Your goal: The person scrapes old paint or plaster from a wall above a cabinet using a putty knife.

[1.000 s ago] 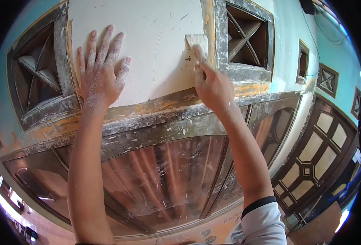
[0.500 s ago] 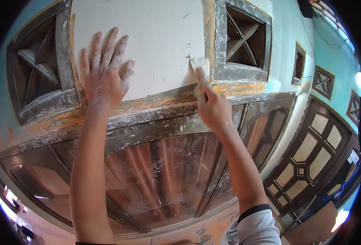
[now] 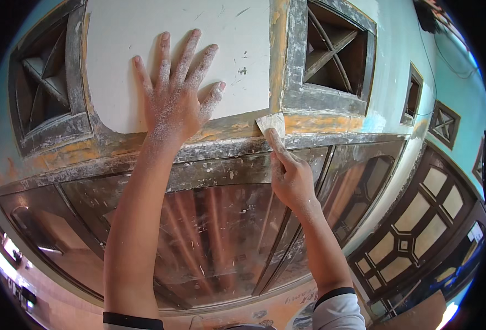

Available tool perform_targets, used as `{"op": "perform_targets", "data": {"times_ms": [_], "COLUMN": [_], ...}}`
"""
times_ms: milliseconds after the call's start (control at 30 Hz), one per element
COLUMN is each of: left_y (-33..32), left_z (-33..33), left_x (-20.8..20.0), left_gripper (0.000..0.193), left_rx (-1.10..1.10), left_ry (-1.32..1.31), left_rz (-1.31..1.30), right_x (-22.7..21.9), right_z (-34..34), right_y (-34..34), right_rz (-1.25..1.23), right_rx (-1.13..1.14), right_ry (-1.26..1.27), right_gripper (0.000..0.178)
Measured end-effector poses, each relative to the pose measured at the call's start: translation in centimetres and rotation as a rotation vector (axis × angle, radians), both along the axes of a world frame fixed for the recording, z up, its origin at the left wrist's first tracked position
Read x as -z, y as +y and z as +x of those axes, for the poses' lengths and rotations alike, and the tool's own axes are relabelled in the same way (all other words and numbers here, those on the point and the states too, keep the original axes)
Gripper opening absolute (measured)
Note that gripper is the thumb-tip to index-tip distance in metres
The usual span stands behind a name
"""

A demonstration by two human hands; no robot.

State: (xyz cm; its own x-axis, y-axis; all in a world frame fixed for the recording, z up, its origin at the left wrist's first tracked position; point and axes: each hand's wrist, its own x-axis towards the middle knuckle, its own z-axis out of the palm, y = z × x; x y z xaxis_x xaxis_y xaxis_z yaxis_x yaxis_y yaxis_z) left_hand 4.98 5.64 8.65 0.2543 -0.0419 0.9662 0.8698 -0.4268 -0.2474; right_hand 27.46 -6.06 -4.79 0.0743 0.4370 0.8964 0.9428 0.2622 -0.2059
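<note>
Vent [image 3: 45, 82] with crossed bars is at the left, its dark frame just beside the left edge of a white panel [image 3: 116, 71]. On this panel, above its lower edge and near the middle of its width, the left hand [image 3: 174, 102] lies flat; its fingers are spread apart and partly covered with white dust. Below the panel runs a strip [image 3: 232, 129] with orange patches, and under it there is a window [image 3: 221, 236], whose glass shows reddish streaks. More to the right is the scraper [image 3: 270, 121]; its blade touches the strip just under the lower right corner of the panel. The right hand [image 3: 292, 176] has its fingers closed on the scraper, with one finger stretched along the blade. Next comes a second vent [image 3: 333, 52], near the panel's right edge, and, well apart, a brown door [image 3: 413, 214].
</note>
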Motion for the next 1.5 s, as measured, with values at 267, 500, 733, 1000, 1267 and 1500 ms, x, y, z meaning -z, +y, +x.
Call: {"op": "perform_targets", "data": {"times_ms": [267,500,733,1000,1267,1500], "left_y": [0.1,0.4,0.7,1.0,1.1,-0.8], "left_z": [0.1,-0.1,0.0,-0.2,-0.1,-0.4], "left_x": [0.1,0.1,0.1,0.2,0.1,-0.1], "left_gripper": [0.065,0.064,0.064,0.063,0.062,0.070], "left_rx": [-0.021,-0.037,-0.020,-0.028,-0.002,-0.027], "left_ry": [-0.011,-0.009,-0.018,0.013,0.008,0.021], "left_rz": [0.075,0.092,0.113,0.150,0.156,-0.071], "right_x": [-3.0,-5.3,-7.1,-7.8,-9.9,-11.3], "right_z": [3.0,4.0,4.4,5.4,6.7,7.0], "right_y": [-2.2,-3.1,-3.7,-3.4,-3.3,-3.5], "right_rz": [0.012,-0.163,-0.232,-0.266,-0.300,-0.308], "right_rx": [0.064,0.185,0.168,0.137,0.124,0.180], "right_ry": [-0.122,-0.275,-0.270,-0.301,-0.373,-0.462], "right_gripper": [0.023,0.023,0.027,0.027,0.038,0.036]}}
